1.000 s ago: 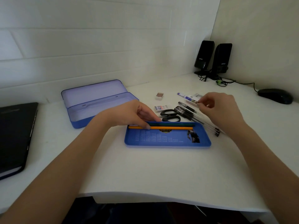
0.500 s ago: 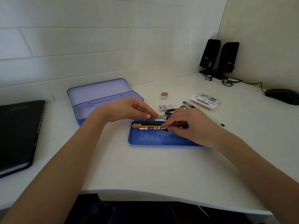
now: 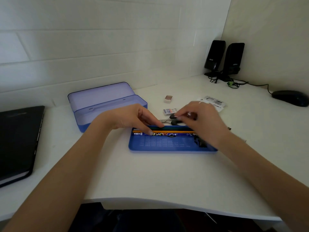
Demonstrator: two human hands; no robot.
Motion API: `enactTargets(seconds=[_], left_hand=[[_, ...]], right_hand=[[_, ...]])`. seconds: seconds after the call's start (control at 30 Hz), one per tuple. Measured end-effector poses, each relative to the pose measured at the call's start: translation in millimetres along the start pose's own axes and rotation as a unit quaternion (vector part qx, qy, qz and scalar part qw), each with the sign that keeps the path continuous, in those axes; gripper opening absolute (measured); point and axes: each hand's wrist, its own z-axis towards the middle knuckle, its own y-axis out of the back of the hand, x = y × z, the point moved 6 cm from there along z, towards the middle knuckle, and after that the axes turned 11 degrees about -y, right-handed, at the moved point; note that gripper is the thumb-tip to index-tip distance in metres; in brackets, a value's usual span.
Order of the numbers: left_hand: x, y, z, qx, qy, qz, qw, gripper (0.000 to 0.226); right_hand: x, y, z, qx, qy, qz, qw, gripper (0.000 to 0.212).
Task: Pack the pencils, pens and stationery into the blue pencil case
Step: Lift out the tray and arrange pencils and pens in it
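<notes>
Half a second ago my right hand (image 3: 203,121) lay low over the blue tray (image 3: 172,146), pressing the patterned pen (image 3: 160,134) into place. Now it has lifted off and drawn back toward the upper right, hovering over the black scissors (image 3: 173,121) just behind the tray; it is blurred with motion, the fingers bunched loosely, and I cannot tell whether they pinch anything. The patterned pen has been left behind in the tray and its full length shows. My left hand (image 3: 133,118) has hardly shifted: fingertips together, pressing down on the left ends of the pencils.

Three long things lie side by side along the tray's far edge, touching one another: the dark green pencil (image 3: 175,128) farthest back, the orange pencil (image 3: 173,131) in the middle, the patterned pen nearest me. Their long axes run left to right across the frame, parallel to the tray's long side. I cannot tell which ends are the tips.

The tray sits in the centre of the white desk (image 3: 150,178). The blue pencil case (image 3: 107,106) stands open up and left of it, lid tilted back. Behind the tray lie a lead box (image 3: 169,111), a small eraser (image 3: 168,98) and a white packet (image 3: 215,102) partly hidden by my right hand.
</notes>
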Motion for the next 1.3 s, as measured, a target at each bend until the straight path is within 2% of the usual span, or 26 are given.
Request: enactTargets(seconds=[0.17,0.3,0.4,0.5,0.63,0.77,0.93,1.07,1.17,1.23,1.3], left_hand=[[-1,0,1,-0.009,-0.002,0.022,1.000,0.033],[-1,-1,1,-0.011,-0.004,0.024,1.000,0.034],[-2,-2,1,-0.007,-0.009,0.020,1.000,0.035],[-2,-1,1,-0.009,-0.014,0.017,1.000,0.036],[0,0,3,-0.019,-0.013,0.006,1.000,0.037],[0,-1,3,-0.009,0.002,0.016,1.000,0.035],[-3,-4,3,0.002,0.008,0.018,1.000,0.039],[-4,-8,3,0.030,0.013,0.054,0.998,0.035],[-5,-10,4,0.041,0.009,0.066,0.997,0.035],[-6,-11,3,0.053,0.008,0.057,0.997,0.042],[-6,-14,1,0.082,0.008,0.038,0.996,0.055]], right_hand=[[-53,34,9,-0.087,-0.151,-0.116,0.978,0.023],[-80,34,10,-0.038,-0.246,-0.161,0.955,0.018],[-86,34,10,-0.029,-0.268,-0.174,0.947,0.019],[-82,34,10,-0.041,-0.257,-0.175,0.950,0.016],[-74,32,11,-0.041,-0.223,-0.146,0.963,0.002],[-76,31,10,-0.011,-0.232,-0.171,0.957,0.008],[-78,31,9,-0.010,-0.246,-0.186,0.951,0.009],[-77,34,8,-0.050,-0.243,-0.187,0.951,0.008],[-66,41,9,-0.092,-0.196,-0.115,0.969,0.008],[-50,39,8,-0.056,-0.147,-0.030,0.987,0.007],[-30,30,4,0.022,-0.091,0.022,0.995,0.008]])
